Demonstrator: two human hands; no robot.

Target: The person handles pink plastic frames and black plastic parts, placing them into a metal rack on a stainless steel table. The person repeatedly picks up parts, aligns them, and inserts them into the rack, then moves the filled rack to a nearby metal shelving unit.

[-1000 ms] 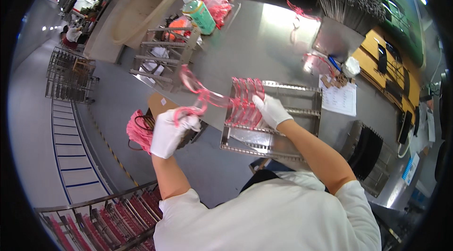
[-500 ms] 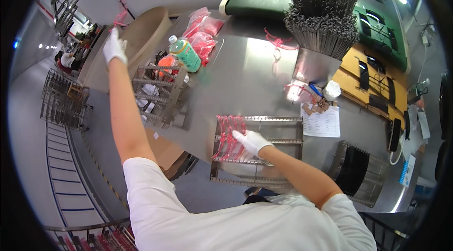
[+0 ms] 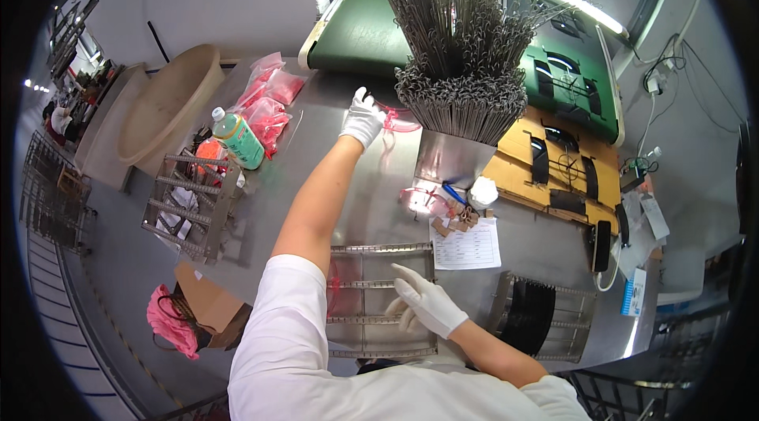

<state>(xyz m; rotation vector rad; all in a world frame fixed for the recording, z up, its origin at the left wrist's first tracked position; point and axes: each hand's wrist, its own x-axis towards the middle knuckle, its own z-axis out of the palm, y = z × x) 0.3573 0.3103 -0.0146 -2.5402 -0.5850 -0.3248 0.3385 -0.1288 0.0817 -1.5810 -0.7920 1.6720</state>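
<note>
My left hand [image 3: 364,120], in a white glove, reaches across the metal table with its fingers apart. Its fingertips are at the left end of a clear pink curved plastic piece [image 3: 402,125] beside the wire bundle; a firm hold does not show. My right hand [image 3: 427,304], also gloved, hovers open over a metal rack [image 3: 383,248] with notched bars. Pink curved strips [image 3: 334,288] sit at the rack's left side, partly hidden by my left sleeve. Another clear pink piece [image 3: 424,201] lies near the foot of the metal holder.
Hooked wires [image 3: 462,97] stand in a metal holder [image 3: 452,158]. Left are a green bottle [image 3: 239,140], pink bags [image 3: 265,117], a smaller rack [image 3: 190,211] and a large tub [image 3: 170,109]. Right are a paper sheet [image 3: 468,245], cardboard with black parts [image 3: 518,156] and a rack of black strips [image 3: 528,317].
My left hand has swung right from the tub to the pink piece by the wires. The pink item beside it there is gone from view. My right hand has left the pink strips and opened.
</note>
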